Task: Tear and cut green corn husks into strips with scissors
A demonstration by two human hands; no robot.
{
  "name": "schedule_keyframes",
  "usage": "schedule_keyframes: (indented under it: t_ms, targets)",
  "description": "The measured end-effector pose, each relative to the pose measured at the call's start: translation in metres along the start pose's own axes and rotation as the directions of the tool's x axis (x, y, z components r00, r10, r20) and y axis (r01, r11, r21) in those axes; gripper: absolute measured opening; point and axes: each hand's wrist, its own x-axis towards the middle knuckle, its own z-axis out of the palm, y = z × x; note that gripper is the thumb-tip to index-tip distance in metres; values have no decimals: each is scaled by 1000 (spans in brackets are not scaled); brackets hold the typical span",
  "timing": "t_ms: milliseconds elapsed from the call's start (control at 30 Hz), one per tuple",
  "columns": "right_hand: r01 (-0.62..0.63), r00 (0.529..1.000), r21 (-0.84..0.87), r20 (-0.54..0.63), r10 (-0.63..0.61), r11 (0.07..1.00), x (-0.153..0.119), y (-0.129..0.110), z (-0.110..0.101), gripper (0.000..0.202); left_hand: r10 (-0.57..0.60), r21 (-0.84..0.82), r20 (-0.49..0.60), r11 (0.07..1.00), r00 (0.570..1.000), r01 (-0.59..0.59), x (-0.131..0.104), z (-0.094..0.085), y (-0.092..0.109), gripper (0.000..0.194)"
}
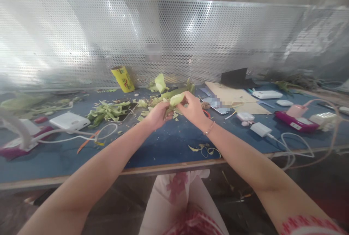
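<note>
Above the middle of the blue table, both hands meet at a pale green leafy piece (pixel 176 99), smooth and curved like a petal or husk. My left hand (pixel 159 115) is closed at its lower left end, fingers curled and partly hidden. The thumb and fingers of my right hand (pixel 193 107) pinch its right side. Just behind lie long green leaves (pixel 174 92) and an upright pale green piece (pixel 160 83). To the left is a heap of green strips (pixel 109 113). Small scraps are scattered around my hands.
A tilted yellow cylinder (pixel 123 79) stands by the perforated metal screen (pixel 180 38). Purple power strips (pixel 296 122), white chargers (pixel 260 129) and loose cables lie at both sides. Tan paper sheets (pixel 231 95) are at the back right. Curled scraps (pixel 204 150) lie near the front edge.
</note>
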Motion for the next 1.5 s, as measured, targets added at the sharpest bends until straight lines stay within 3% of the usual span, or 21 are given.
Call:
schedule_keyframes:
  t_ms: [167,333,633,767,900,1133,1333,1500]
  targets:
    - [-46,999,81,-8,46,996,1,0,-1,9,54,53,61,997,997,-57,3,-5,-4,23]
    - [-17,1000,99,-9,18,995,1,1,0,9,104,24,98,994,990,-107,4,-4,-5,34]
    - [-20,999,34,-34,21,999,1,1,-1,7,10,-46,70,999,997,-7,-2,-1,1,16]
    - [-61,997,25,-48,62,998,2,3,-1,8,-16,-51,54,999,998,19,0,-3,1,20]
    - [-96,993,44,-69,99,994,4,9,1,10,-19,-34,70,999,997,22,1,-2,1,24]
    - [-185,977,59,-92,190,981,6,11,-2,15,-9,50,142,999,990,2,3,-6,-2,16]
    - [-301,931,222,-143,336,927,9,13,-3,18,50,95,88,994,995,-58,4,-9,-5,20]
    - [-335,883,572,-85,461,748,12,20,2,22,105,158,47,981,993,-111,5,-9,-7,21]
